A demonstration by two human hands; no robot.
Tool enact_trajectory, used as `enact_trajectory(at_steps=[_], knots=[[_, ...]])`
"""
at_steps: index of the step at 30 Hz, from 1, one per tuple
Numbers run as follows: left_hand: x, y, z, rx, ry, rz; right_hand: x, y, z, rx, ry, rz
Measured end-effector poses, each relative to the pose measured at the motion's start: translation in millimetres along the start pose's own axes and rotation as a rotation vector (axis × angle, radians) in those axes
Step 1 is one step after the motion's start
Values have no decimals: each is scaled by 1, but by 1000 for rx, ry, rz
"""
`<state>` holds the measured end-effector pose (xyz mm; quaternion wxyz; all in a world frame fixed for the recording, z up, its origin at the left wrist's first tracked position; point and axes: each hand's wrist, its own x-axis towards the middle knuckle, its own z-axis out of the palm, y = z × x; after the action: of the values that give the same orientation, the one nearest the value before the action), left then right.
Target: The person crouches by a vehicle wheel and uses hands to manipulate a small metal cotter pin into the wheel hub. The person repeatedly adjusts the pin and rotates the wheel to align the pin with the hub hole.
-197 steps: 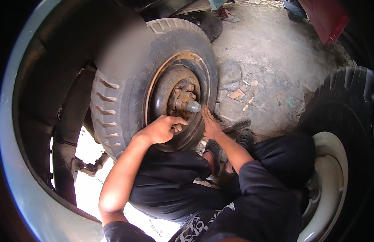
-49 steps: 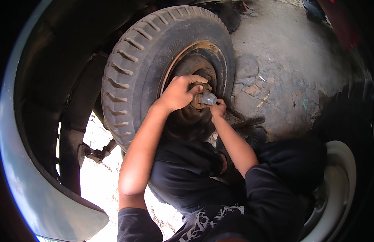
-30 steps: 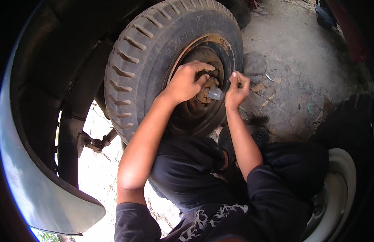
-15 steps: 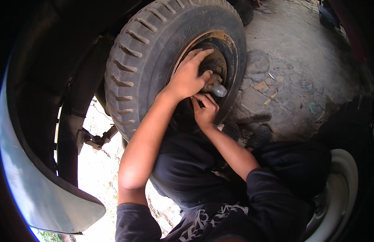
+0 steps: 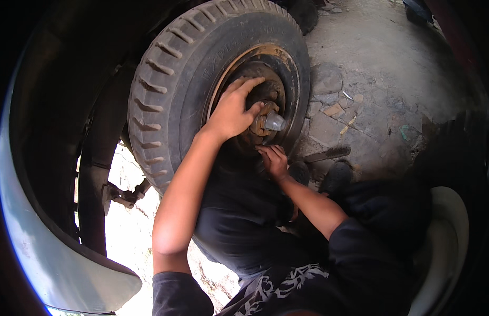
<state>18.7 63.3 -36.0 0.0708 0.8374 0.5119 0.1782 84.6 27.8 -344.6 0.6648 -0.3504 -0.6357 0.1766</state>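
A big black tyre (image 5: 170, 89) with deep tread stands upright on a rusty, dark wheel rim (image 5: 278, 51). From its middle sticks out a rusty hub (image 5: 260, 120) with a grey, rounded cap (image 5: 276, 121). My left hand (image 5: 235, 111) lies against the wheel's inner disc, left of the hub, fingers stretched out and thumb close to the hub. Below the hub, my right hand (image 5: 274, 160) has its fingertips pinched together at the lower part of the wheel disc. Whatever is between those fingertips is too small and dark to make out.
A pale curved fender (image 5: 65, 263) arches at the left, with dark metal frame parts (image 5: 123, 196) behind the tyre. Right of the wheel, the rough floor (image 5: 371, 58) carries stone pieces and a dark flat bar (image 5: 326, 154). A white wheel rim (image 5: 450, 210) is at the lower right.
My right hand has moved down from beside the hub cap to the lower wheel disc. My left hand stays on the disc. The whole view has shifted slightly.
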Motion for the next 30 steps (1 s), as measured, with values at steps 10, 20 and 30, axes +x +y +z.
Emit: enact_trajectory(at_steps=[10, 20, 30], knots=[[10, 0, 0, -17, 18, 22, 10, -13, 4, -41, 46, 9], [4, 0, 4, 15, 23, -17, 1, -6, 10, -25, 34, -34], [6, -2, 4, 62, 18, 7, 6, 45, -14, -58, -65, -26]])
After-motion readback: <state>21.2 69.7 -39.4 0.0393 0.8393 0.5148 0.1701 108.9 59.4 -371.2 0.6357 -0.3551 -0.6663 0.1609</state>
